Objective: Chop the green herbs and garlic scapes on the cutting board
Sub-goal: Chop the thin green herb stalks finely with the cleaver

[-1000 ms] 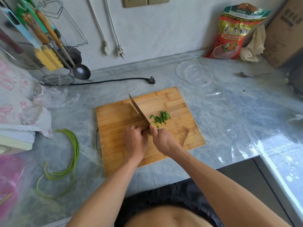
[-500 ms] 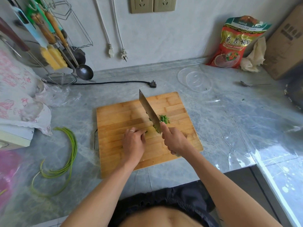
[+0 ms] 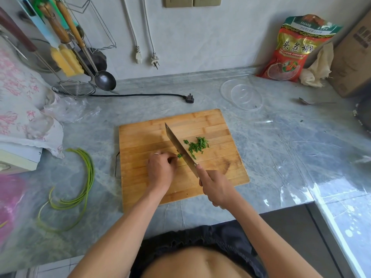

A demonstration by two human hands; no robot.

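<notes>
Garlic scapes [image 3: 80,187] lie uncut on the counter [image 3: 281,147], well apart to the left of the cutting board [image 3: 140,137]. On the board, the left hand [image 3: 160,169] pinches the last stub of herb [image 3: 179,155], whose tip points right and touches the cleaver [image 3: 179,149]. The right hand [image 3: 217,188] is wrapped around the handle, the blade runs away from the person, across the stub, and the cut pieces [image 3: 196,146] lie just right of it; the left hand is nearer the scapes.
</notes>
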